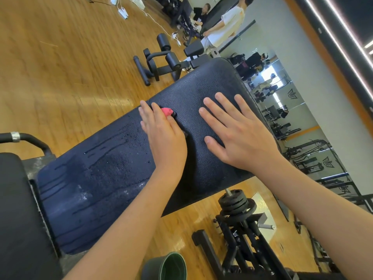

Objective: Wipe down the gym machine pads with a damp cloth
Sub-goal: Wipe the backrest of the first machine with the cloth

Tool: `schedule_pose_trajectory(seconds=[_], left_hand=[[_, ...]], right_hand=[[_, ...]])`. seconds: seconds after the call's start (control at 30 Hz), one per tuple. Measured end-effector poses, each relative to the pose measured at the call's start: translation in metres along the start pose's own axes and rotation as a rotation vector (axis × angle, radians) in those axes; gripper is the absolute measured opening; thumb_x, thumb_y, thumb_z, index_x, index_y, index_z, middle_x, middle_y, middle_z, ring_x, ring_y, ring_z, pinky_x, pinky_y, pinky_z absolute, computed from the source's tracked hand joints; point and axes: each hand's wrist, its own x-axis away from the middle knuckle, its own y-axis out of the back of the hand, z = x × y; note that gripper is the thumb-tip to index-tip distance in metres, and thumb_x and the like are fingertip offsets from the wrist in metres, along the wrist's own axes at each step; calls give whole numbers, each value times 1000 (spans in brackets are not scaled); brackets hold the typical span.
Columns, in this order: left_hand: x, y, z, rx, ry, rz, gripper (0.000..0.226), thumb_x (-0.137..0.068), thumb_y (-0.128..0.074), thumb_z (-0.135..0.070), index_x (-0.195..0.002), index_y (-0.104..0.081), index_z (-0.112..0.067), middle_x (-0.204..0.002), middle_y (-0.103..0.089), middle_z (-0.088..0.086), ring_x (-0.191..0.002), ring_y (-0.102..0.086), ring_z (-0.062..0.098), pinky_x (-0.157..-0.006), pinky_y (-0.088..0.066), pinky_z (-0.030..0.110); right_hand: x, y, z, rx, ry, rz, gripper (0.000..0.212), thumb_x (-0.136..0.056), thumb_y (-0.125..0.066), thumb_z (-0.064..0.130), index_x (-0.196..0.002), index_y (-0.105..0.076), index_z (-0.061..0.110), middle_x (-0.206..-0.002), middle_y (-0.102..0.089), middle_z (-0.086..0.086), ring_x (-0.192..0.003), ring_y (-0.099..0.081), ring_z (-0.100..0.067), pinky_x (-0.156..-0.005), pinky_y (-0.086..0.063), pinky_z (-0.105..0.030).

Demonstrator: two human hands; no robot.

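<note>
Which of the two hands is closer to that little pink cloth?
Left. The left hand holds the pink cloth against the pad; the right hand lies flat on the pad, apart from the cloth.

The gym is brightly and evenly lit. Ceiling light strips [341, 43] in the top right corner burn to white, as does a window [269, 74] seen at the right. A pale band of glare crosses the wooden floor [86, 99] beside the long left edge of the bench pad [113, 150]. Wet streaks on the pad glint, while its far end looks matt. The left hand [161, 134] casts a soft shadow on the pad toward the right hand [240, 134]. The pink cloth [167, 112] under the left hand is saturated and sharp. Wide-angle bowing bends lines at the edges. The forearms swell toward the bottom edge, and distant people at the top are soft.
</note>
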Motion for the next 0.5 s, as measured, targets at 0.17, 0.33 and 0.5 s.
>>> schedule_pose_trajectory(seconds=[0.17, 0.33, 0.5], left_hand=[[12, -2, 0, 36, 29, 19, 52, -110, -28, -13, -160, -21, -3, -171, 0, 12, -158, 4, 21, -126, 3, 36], [51, -5, 2, 77, 12, 71, 54, -110, -30, -12, -161, -18, -2, -171, 3, 11, -158, 7, 20, -125, 9, 31], [67, -7, 0, 92, 74, 89, 56, -110, -29, -15, -162, -11, -4, -171, 10, 10, -157, 13, 20, -124, 12, 31]], right_hand=[[1, -3, 1, 0, 3, -10, 64, -105, -32, 47, -158, -37, 13, -167, -28, -10, -156, -20, -32, -126, -15, -56], [-1, -4, -1, -5, 3, -42, 64, -104, -34, 47, -157, -39, 12, -165, -31, -11, -155, -24, -33, -126, -16, -56], [-1, -5, 0, -8, 4, -45, 64, -104, -34, 47, -157, -39, 12, -166, -32, -10, -155, -23, -32, -126, -15, -56]])
